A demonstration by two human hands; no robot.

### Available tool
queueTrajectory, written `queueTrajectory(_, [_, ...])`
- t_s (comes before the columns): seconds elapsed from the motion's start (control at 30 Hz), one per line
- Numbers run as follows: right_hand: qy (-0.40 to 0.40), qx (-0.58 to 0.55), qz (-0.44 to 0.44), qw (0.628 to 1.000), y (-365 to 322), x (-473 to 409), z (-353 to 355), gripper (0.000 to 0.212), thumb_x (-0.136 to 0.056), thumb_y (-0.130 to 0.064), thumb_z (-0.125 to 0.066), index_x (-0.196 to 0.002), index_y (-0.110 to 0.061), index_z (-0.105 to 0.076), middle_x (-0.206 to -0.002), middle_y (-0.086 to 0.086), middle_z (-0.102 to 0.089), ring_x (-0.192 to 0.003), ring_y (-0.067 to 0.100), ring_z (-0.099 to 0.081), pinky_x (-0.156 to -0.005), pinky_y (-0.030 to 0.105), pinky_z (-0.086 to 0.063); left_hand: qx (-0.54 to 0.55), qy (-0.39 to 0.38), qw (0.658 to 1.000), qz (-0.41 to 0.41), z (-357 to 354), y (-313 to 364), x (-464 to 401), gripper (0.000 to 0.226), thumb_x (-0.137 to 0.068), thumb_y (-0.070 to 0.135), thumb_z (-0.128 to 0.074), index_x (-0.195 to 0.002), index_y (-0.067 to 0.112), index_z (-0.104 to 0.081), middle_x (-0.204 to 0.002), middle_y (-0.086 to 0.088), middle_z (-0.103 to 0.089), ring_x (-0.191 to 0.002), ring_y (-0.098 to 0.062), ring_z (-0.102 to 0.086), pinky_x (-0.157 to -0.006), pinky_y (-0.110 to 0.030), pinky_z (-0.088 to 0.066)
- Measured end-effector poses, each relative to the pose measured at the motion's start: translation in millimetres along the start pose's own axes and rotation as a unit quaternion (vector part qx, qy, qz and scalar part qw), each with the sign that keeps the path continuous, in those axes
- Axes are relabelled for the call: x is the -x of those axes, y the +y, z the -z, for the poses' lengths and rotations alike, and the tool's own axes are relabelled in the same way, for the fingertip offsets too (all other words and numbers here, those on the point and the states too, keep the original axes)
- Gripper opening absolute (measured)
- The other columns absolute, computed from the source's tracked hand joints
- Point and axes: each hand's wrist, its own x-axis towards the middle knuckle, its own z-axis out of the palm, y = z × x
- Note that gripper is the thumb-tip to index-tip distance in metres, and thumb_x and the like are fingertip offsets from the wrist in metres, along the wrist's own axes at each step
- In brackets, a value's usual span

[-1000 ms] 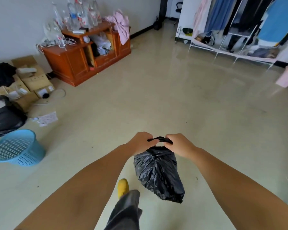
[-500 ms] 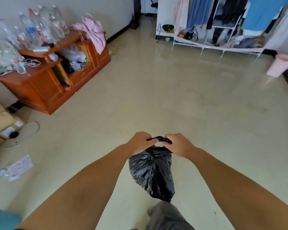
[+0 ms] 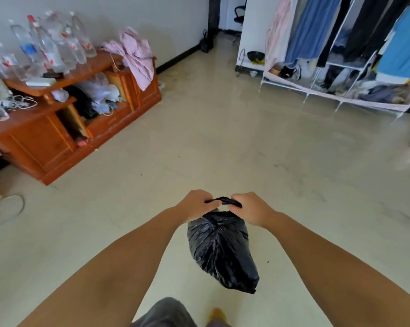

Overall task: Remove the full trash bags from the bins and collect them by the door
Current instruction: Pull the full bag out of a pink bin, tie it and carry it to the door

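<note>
Hanging in mid-air above the pale floor (image 3: pixel 223 138), a full black trash bag (image 3: pixel 220 251) is held at its gathered top by both hands. The left hand (image 3: pixel 195 205) is closed in a fist around one end of the bag's twisted black neck, and the right hand (image 3: pixel 251 208) is closed around the other end, so a short black loop arches between the two fists. The bag's body droops below the hands and leans slightly toward the person's right, clear of the floor. Both bare forearms reach forward from the bottom corners of the view. At the very bottom edge a grey trouser leg (image 3: pixel 164 313) shows, with a yellow shoe tip (image 3: pixel 217 313) just beside it. Well apart on the left stands an orange-brown wooden cabinet (image 3: pixel 57 128) against the wall, its top crowded with clear plastic bottles (image 3: pixel 50 46) and a pink cloth (image 3: pixel 135 53) draped over its far end. On the right, a white clothes rack (image 3: pixel 336 67) holds hanging blue, black and pink garments, with more clothing piled along its lower shelf. A dark doorway (image 3: pixel 214 15) opens at the far end of the room.
</note>
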Motion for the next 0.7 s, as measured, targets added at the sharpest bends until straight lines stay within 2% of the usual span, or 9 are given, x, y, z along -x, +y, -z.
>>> queueTrajectory(0.2, [-0.003,0.006,-0.001,1.0,51.2,-119.3,67.4,0.031,-0.091,-0.022,-0.049,-0.061,-0.02,-0.04,-0.055,-0.004,-0.043,-0.046,0.012,-0.036,-0.046,0.025,-0.026,0.001,-0.008,1.0,0.009,44.4,-4.7,-136.9,0.045,-0.096,0.039,-0.045,-0.057,0.017,-0.036,-0.053,0.001,-0.033,-0.049,-0.013,-0.029,-0.051,-0.027,-0.02])
queueTrajectory(0.43, [0.017,0.005,-0.025,1.0,107.9,-269.3,140.0,0.028,-0.091,-0.024,-0.05,-0.065,-0.018,-0.044,-0.059,-0.002,-0.047,-0.052,0.016,-0.041,-0.051,0.029,-0.03,0.006,-0.025,1.0,-0.018,108.3,-23.7,-306.1,0.044,-0.095,0.038,-0.047,-0.057,0.019,-0.038,-0.053,0.002,-0.035,-0.049,-0.013,-0.031,-0.051,-0.027,-0.021])
queueTrajectory(0.7, [0.046,-0.007,-0.057,0.997,156.0,-444.9,243.3,0.023,-0.092,-0.026,-0.05,-0.08,-0.008,-0.057,-0.07,0.005,-0.057,-0.062,0.021,-0.05,-0.058,0.032,-0.038,-0.027,-0.046,0.997,-0.048,209.6,-39.4,-509.7,0.046,-0.095,0.041,-0.046,-0.056,0.019,-0.035,-0.053,0.002,-0.032,-0.049,-0.014,-0.03,-0.051,-0.028,-0.02])
